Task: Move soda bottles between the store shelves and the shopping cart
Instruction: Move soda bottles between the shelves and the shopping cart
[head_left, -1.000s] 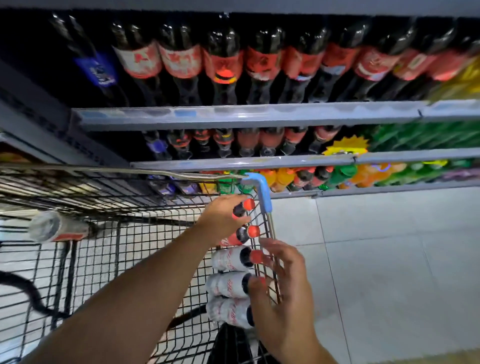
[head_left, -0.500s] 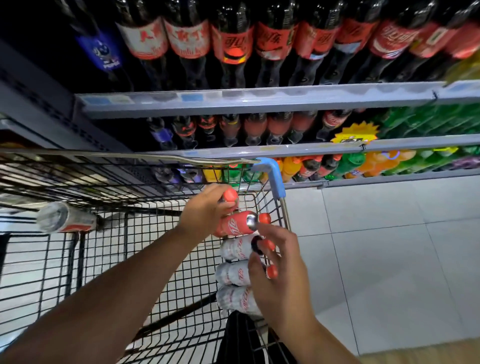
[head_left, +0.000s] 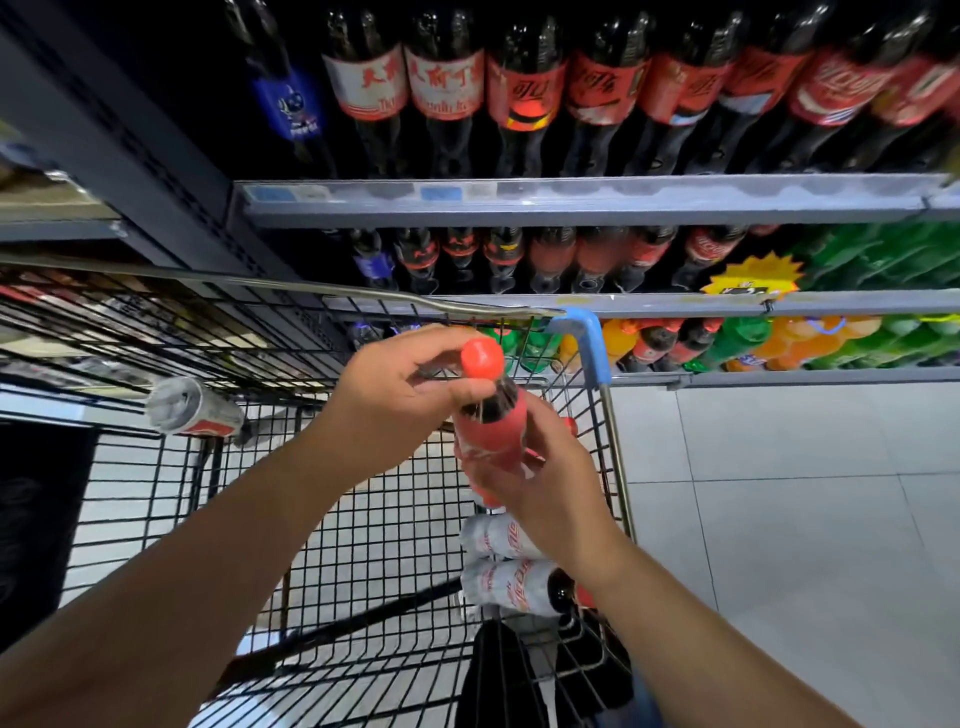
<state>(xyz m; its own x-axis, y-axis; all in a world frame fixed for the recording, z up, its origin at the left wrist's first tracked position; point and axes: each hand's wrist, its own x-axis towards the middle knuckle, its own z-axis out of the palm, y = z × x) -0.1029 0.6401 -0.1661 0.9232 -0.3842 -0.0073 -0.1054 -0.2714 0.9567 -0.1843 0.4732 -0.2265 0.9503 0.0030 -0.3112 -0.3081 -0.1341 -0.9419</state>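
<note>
Left grip (head_left: 395, 400) at neck of bottle (head_left: 491, 434), right grip (head_left: 545, 483) below

A shopping cart (head_left: 614, 441) before the shelves (head_left: 571, 201), one bottle held over its right side
The held bottle (head_left: 491, 426) is tilted above the cart near its right wall, left grip (head_left: 395, 395) at its neck, right grip (head_left: 545, 483) lower on its body. Beneath the right grip, two lying bottles (head_left: 511, 584) rest side by side in the cart against that wall. A lone bottle (head_left: 192, 408) lies well apart at the cart's left. The shelves, one above another, carry rows of bottles; the floor (head_left: 779, 519) lies to the cart's right
</note>
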